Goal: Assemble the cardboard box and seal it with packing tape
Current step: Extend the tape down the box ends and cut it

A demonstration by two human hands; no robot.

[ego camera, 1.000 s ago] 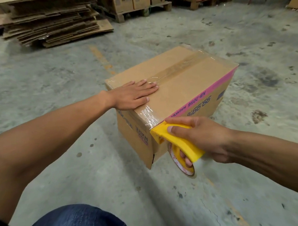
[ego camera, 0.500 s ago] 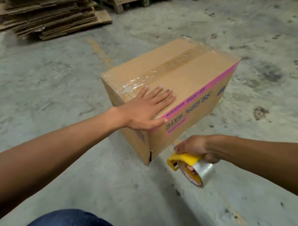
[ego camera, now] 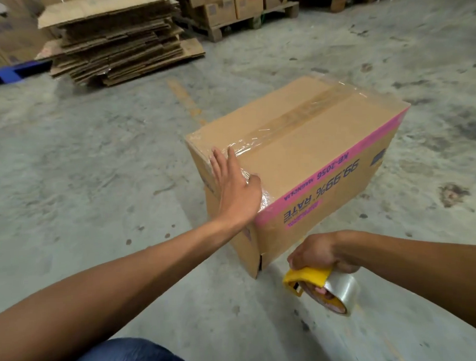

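One cardboard box (ego camera: 298, 161), pink band, "99.99% RATE", "KB-2056"

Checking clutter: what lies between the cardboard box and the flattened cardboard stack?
Head view: only bare concrete floor between the box and the flattened stack.

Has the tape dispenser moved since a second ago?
Yes. The tape dispenser has dropped from the box's top near corner to the floor beside its bottom corner.

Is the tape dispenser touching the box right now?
Apart. In the head view, the right hand holds the tape dispenser low beside the box, with bare concrete floor showing between the dispenser and the box's near bottom corner.
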